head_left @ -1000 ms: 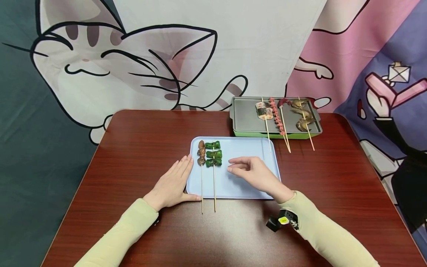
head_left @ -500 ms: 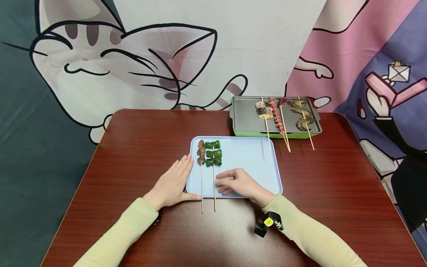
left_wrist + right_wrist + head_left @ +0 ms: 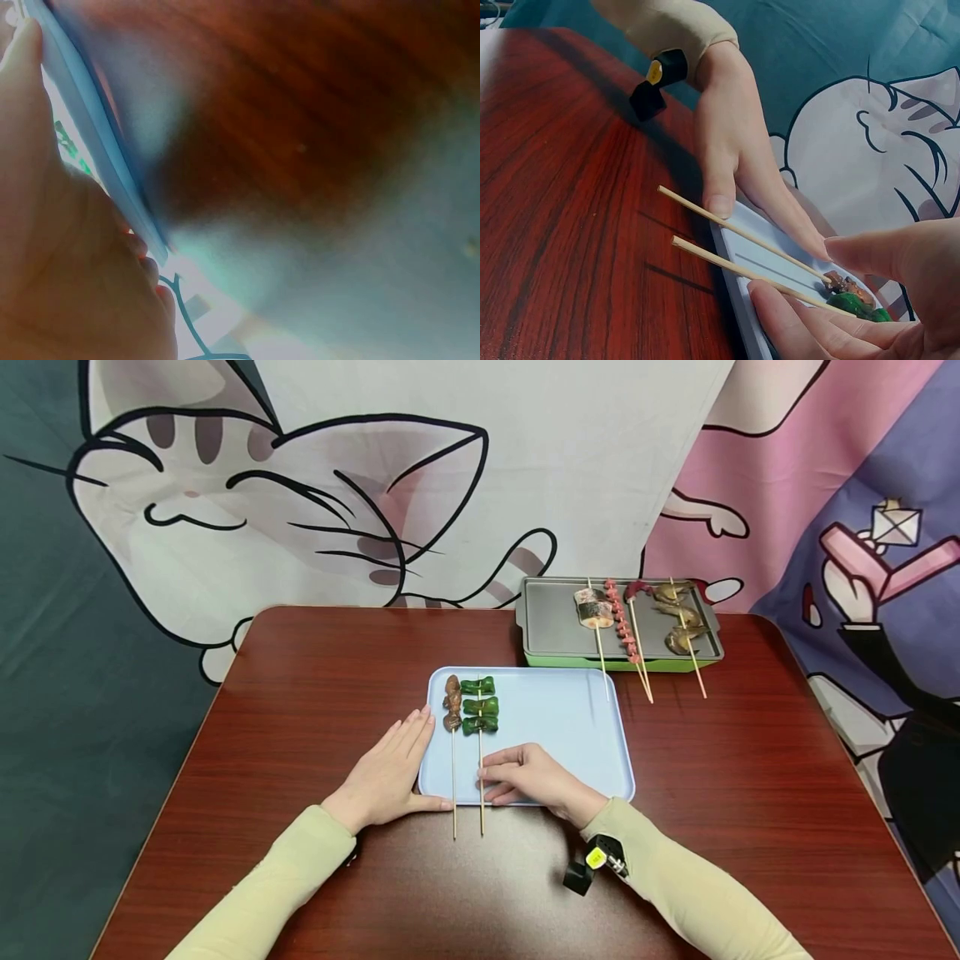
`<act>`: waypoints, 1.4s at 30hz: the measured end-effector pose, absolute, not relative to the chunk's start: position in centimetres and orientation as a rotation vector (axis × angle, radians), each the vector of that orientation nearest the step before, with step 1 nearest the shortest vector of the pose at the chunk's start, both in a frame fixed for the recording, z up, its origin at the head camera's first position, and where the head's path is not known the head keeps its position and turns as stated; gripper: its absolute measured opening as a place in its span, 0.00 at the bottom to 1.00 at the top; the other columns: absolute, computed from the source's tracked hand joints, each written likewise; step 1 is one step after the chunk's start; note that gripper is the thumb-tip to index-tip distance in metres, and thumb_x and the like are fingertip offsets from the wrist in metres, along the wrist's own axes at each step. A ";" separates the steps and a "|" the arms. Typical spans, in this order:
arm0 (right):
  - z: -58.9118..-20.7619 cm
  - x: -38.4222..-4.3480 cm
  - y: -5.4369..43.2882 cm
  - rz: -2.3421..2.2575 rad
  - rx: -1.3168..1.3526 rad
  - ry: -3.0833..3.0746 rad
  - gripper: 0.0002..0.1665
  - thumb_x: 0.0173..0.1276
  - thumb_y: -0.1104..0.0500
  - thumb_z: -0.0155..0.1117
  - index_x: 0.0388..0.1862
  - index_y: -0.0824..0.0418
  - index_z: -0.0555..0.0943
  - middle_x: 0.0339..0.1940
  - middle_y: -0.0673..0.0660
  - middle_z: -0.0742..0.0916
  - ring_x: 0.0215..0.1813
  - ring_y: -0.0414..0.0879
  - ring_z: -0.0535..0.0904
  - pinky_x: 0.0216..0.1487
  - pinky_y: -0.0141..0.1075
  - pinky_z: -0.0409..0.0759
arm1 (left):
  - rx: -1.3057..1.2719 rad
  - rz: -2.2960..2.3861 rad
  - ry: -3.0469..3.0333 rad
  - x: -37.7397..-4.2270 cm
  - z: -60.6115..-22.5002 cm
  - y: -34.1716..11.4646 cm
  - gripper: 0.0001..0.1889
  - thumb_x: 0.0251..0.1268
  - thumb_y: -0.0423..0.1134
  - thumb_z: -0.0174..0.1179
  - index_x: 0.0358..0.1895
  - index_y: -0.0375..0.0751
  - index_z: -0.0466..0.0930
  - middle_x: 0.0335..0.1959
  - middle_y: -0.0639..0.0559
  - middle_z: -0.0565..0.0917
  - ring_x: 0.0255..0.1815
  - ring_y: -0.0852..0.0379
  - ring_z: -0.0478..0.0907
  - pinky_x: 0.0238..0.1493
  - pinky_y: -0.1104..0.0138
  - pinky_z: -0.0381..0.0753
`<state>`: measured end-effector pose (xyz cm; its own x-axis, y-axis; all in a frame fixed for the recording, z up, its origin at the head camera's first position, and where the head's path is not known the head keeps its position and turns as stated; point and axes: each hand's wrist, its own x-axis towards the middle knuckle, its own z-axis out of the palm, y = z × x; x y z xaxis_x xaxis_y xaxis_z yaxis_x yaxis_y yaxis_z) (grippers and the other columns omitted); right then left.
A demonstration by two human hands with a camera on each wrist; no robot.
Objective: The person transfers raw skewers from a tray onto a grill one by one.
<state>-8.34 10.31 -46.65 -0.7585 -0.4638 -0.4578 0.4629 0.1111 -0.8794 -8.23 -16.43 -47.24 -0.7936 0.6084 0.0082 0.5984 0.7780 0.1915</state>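
Note:
A light blue tray (image 3: 558, 710) lies on the table in the head view, with two skewers at its left. One is a skewer of green pepper pieces (image 3: 481, 705), the other a skewer of brown pieces (image 3: 452, 703); both sticks reach past the tray's near edge. My right hand (image 3: 536, 781) pinches the green pepper skewer's stick below the food. In the right wrist view, that stick (image 3: 720, 261) passes between thumb and fingers. Flat along the tray's left edge rests my left hand (image 3: 386, 777), straight-fingered, its thumb at the near corner by the brown skewer's stick.
Behind the tray to the right stands a grill-like box (image 3: 551, 622) with a grey top and green base. Several skewers lie on it, their sticks pointing toward me, one over the tray's far right corner. A printed cloth (image 3: 600, 468) hangs behind the table (image 3: 315, 668).
My right hand has moved left and nearer to me, from above the tray's middle to the green pepper skewer's stick, its fingertips coming together there. The left hand has stayed still.

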 end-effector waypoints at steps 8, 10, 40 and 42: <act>-46.1 -8.1 10.4 -1.770 0.010 1.695 0.29 0.68 0.68 0.66 0.64 0.81 0.72 0.38 0.69 0.89 0.30 0.47 0.87 0.39 0.41 0.88 | 0.995 0.289 2.915 -8.2 -47.3 -16.4 0.64 0.56 0.78 0.59 0.78 0.24 0.52 0.80 0.32 0.51 0.81 0.40 0.48 0.78 0.51 0.51; -45.9 -8.1 10.4 -1.786 0.014 1.682 0.30 0.67 0.70 0.66 0.65 0.82 0.71 0.38 0.70 0.88 0.30 0.47 0.87 0.39 0.41 0.88 | 0.998 0.297 2.915 -8.2 -47.3 -16.4 0.64 0.56 0.78 0.59 0.78 0.24 0.53 0.80 0.32 0.51 0.81 0.40 0.49 0.78 0.51 0.52; -44.9 -7.6 11.8 -1.814 -0.023 1.737 0.33 0.63 0.74 0.66 0.67 0.77 0.70 0.42 0.67 0.84 0.37 0.51 0.86 0.40 0.44 0.88 | 0.992 0.284 2.909 -8.2 -47.2 -16.5 0.65 0.55 0.79 0.59 0.78 0.24 0.52 0.81 0.33 0.51 0.81 0.40 0.47 0.78 0.52 0.49; -45.0 -7.6 11.9 -1.807 -0.031 1.756 0.33 0.62 0.74 0.66 0.67 0.76 0.71 0.42 0.67 0.84 0.36 0.50 0.86 0.40 0.44 0.88 | 0.990 0.285 2.907 -8.1 -47.2 -16.5 0.66 0.54 0.79 0.59 0.78 0.24 0.52 0.81 0.33 0.50 0.81 0.40 0.47 0.78 0.52 0.49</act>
<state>-7.63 11.92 -44.97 -0.8126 -0.4332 -0.3899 0.4022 0.0673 -0.9131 -8.13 -16.51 -47.18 -0.7925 0.6098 0.0048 0.5991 0.7771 0.1929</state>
